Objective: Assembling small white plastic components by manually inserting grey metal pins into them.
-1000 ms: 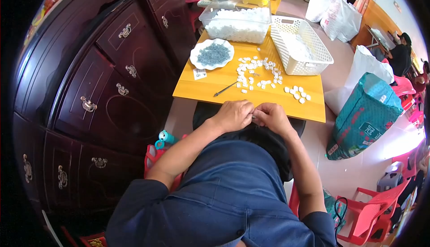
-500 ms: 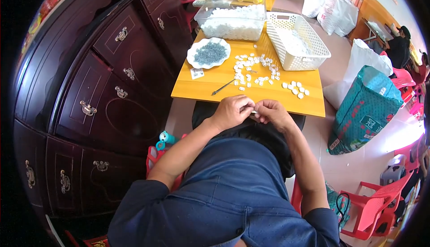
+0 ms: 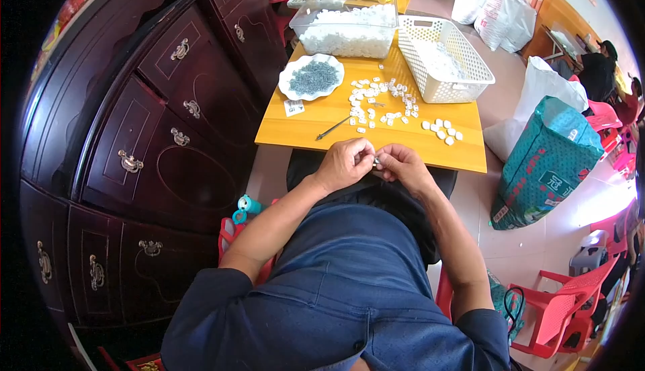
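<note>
- The left hand [image 3: 346, 162] is closed in a pinch — thumb against forefinger — with its tips on a small pale piece [image 3: 377, 162].
- The right hand [image 3: 403, 167] pinches that same piece from the right, its other fingers curled; the piece is mostly hidden by fingertips.
- Both hands meet above the lap, just off the near edge of the wooden table [image 3: 289, 129].
- Beyond them, small white pieces [image 3: 383, 89] lie scattered; a separate cluster of white pieces [image 3: 441, 134] lies to the right.
- To the left lies a thin dark tool [image 3: 332, 128], slanting; farther off, a scalloped white plate [image 3: 287, 83] holds grey parts [image 3: 314, 77].
- At the far side stand a clear bin [image 3: 388, 45] of white pieces and, to its right, a perforated basket [image 3: 463, 92].
</note>
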A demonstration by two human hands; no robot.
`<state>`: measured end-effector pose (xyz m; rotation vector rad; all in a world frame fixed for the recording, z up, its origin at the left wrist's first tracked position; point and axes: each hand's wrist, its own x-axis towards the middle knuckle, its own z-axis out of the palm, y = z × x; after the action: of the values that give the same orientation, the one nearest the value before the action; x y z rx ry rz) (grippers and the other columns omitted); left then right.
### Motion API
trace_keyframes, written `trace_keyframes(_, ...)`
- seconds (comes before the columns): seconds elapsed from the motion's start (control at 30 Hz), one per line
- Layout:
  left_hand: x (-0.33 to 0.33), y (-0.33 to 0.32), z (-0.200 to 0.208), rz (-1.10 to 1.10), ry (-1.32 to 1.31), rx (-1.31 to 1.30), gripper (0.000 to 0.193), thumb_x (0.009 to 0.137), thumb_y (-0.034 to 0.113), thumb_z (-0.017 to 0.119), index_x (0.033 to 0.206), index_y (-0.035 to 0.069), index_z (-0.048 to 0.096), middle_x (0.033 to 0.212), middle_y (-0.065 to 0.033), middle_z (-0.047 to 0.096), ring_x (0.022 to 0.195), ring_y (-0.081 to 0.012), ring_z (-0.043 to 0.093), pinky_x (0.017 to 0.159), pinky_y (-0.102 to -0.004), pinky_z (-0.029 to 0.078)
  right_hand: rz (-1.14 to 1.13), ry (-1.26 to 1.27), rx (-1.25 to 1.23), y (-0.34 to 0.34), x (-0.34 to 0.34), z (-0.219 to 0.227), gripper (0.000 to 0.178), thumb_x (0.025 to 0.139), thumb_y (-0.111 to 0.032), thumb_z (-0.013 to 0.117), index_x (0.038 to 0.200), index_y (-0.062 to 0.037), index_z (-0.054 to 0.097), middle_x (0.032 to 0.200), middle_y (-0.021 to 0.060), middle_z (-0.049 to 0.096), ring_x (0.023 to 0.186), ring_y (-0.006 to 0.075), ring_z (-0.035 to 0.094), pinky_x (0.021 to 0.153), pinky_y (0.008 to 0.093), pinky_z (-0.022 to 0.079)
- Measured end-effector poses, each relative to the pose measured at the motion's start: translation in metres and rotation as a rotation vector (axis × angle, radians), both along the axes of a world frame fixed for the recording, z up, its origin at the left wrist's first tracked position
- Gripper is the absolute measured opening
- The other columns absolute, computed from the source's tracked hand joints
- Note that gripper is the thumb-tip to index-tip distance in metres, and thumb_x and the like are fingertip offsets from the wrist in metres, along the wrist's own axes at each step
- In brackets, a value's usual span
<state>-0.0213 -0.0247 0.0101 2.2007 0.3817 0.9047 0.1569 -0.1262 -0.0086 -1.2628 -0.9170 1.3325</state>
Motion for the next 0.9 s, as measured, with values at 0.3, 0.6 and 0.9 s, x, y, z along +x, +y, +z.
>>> trace_keyframes(0.3, 0.001, 0.005, -0.009, -0.002, 0.019, -0.242, 0.008, 0.093, 0.008, 0.063, 0.090, 0.001, 0.063, 0.073, 0.0010, 0.061, 0.061, -0.0046, 0.053, 0.055, -0.0238, 0.045, -0.041, -0.074, 0.046, -0.003, -0.004, 0.007, 0.013, 0.100, -0.011, 0.061, 0.110, -0.0045, 0.065, 0.085, -0.0027, 0.063, 0.067, 0.0042, 0.055, 0.062, 0.0187, 0.046)
trace_keyframes(0.6, 0.001, 0.010, -0.014, -0.077, 0.037, -0.512, 0.008, 0.099, 0.010, 0.059, 0.097, 0.002, 0.062, 0.080, 0.0003, 0.062, 0.063, -0.0046, 0.055, 0.057, -0.0205, 0.046, -0.081, -0.102, 0.158, 0.000, -0.005, -0.004, 0.026, 0.097, -0.013, 0.062, 0.121, -0.0045, 0.057, 0.087, -0.0021, 0.059, 0.067, 0.0054, 0.054, 0.058, 0.0197, 0.044)
trace_keyframes(0.9, 0.000, 0.011, -0.012, -0.096, 0.103, -0.467, 0.011, 0.099, 0.012, 0.059, 0.096, 0.002, 0.062, 0.080, 0.0013, 0.061, 0.063, -0.0043, 0.053, 0.057, -0.0208, 0.046, -0.076, -0.093, 0.184, 0.000, -0.009, 0.000, 0.025, 0.094, -0.006, 0.063, 0.118, -0.0024, 0.054, 0.088, 0.0005, 0.059, 0.072, 0.0069, 0.056, 0.063, 0.0212, 0.047)
